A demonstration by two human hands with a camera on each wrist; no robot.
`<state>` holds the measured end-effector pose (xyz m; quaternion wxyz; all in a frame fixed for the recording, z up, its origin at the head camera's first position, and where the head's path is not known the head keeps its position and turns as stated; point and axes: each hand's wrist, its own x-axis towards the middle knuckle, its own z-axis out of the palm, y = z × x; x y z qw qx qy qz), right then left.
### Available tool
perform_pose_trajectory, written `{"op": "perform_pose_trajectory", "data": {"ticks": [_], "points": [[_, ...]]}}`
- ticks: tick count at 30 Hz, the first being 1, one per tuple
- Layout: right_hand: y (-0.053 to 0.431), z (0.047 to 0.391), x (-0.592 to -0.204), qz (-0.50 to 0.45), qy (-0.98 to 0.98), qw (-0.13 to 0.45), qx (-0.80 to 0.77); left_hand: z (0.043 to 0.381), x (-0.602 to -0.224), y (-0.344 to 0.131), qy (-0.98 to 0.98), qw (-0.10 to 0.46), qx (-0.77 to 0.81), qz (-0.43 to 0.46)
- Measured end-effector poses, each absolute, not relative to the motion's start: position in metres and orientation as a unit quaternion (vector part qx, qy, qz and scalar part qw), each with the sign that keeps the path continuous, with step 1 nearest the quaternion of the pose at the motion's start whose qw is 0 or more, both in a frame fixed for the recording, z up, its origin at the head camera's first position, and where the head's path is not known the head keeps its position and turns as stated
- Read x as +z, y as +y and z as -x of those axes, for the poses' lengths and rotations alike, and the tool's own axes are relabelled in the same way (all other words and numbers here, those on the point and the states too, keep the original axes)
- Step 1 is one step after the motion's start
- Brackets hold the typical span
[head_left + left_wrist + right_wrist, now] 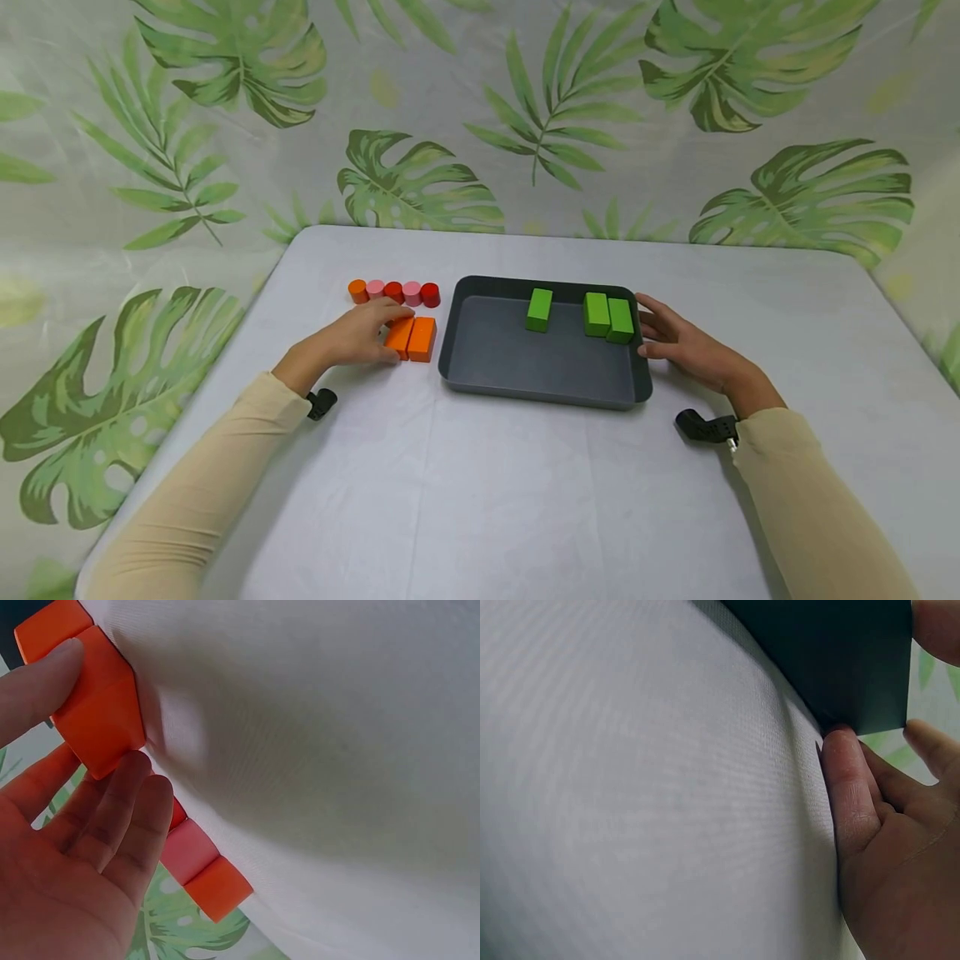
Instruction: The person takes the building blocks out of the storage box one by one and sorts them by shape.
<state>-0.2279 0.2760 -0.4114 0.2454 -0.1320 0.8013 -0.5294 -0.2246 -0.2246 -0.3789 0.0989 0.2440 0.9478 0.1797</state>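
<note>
A leaf-print cloth fills the upper part of the head view, and a white table spreads below it. Two beige sleeves reach in from the lower corners. Just right of the frame's centre lies a dark grey tray. The right hand rests its parted thumb and fingers against the tray's right wall; the left hand, left of centre, pinches the left orange block between thumb and fingertips. That block stands beside the right orange block — both on the table, left of the tray. Inside the tray are three green blocks: one near the middle of the far wall, two side by side at upper right. Smallest are five cylinders — orange, pink, red, pink, red — in a row above the left hand.
</note>
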Motion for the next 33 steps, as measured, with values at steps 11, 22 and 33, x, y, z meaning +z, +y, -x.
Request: {"op": "perform_pose_trajectory", "data": {"ticks": [11, 22, 33], "points": [[0.277, 0.228, -0.412, 0.131, 0.801, 0.246, -0.53, 0.225, -0.381, -0.223, 0.948, 0.106, 0.179, -0.24], [0.275, 0.228, -0.408, 0.137, 0.799, 0.248, -0.531, 0.223, -0.354, -0.231, 0.938, 0.098, 0.208, -0.258], [0.275, 0.227, -0.409, 0.131, 0.798, 0.249, -0.532, 0.234, -0.305, -0.199, 0.941, 0.063, 0.158, -0.292]]}}
